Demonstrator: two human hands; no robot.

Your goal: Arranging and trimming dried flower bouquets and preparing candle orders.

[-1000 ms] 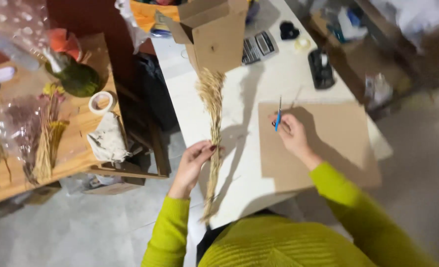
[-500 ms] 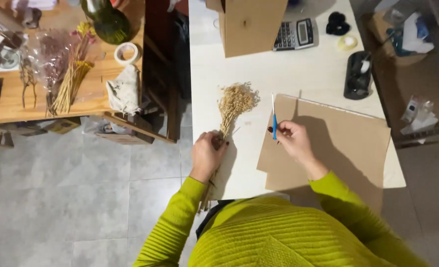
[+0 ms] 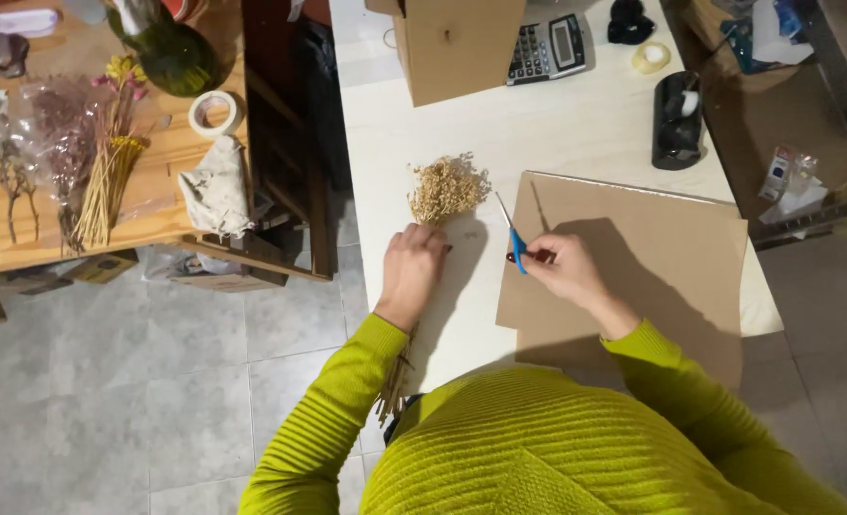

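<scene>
On the counter [image 3: 576,133], the left hand [image 3: 411,272] lies over a dried-flower bunch [image 3: 447,188], whose head fans out beyond the fingers. Just to the right, the right hand [image 3: 562,269] holds scissors [image 3: 514,238] at the left edge of a cardboard sheet [image 3: 652,257]. A box [image 3: 462,43], calculator [image 3: 547,46] and tape dispenser [image 3: 678,119] sit behind.

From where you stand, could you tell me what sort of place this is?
Probably a small craft or dried-flower packing workspace. The left hand holds a bunch of dried flowers on a white table, with a cardboard box, a tape dispenser and wrapped dried stems nearby.
</scene>
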